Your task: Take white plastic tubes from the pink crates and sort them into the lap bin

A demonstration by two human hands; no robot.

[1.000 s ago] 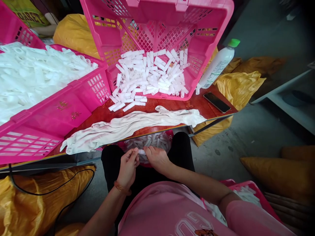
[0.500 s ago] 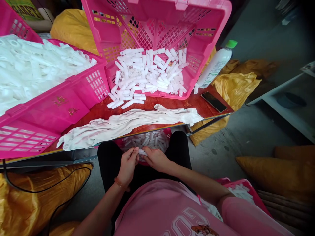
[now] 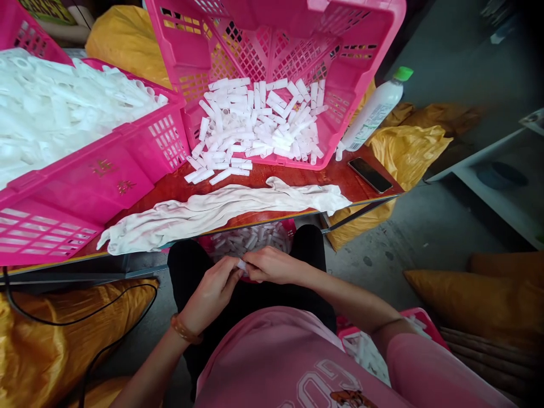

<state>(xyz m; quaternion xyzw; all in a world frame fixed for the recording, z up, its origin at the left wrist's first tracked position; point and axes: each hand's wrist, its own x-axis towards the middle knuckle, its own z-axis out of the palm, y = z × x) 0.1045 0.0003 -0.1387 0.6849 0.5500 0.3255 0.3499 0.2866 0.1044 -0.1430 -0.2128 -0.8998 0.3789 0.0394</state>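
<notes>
My left hand and my right hand meet over my lap, just below the table edge. Both pinch one small white plastic tube between their fingertips. Right behind them, between my knees, a pink basket holds more white tubes. On the table a tilted pink crate spills a pile of the same white tubes onto the red tabletop.
A white cloth lies along the table's front edge. A full pink crate stands at the left. A phone and a green-capped bottle rest at the right. Yellow sacks and a black cable lie on the floor.
Both hands have stayed together on the small tube, shifting slightly; my left wrist has dropped lower and my right hand has turned over the tube.
</notes>
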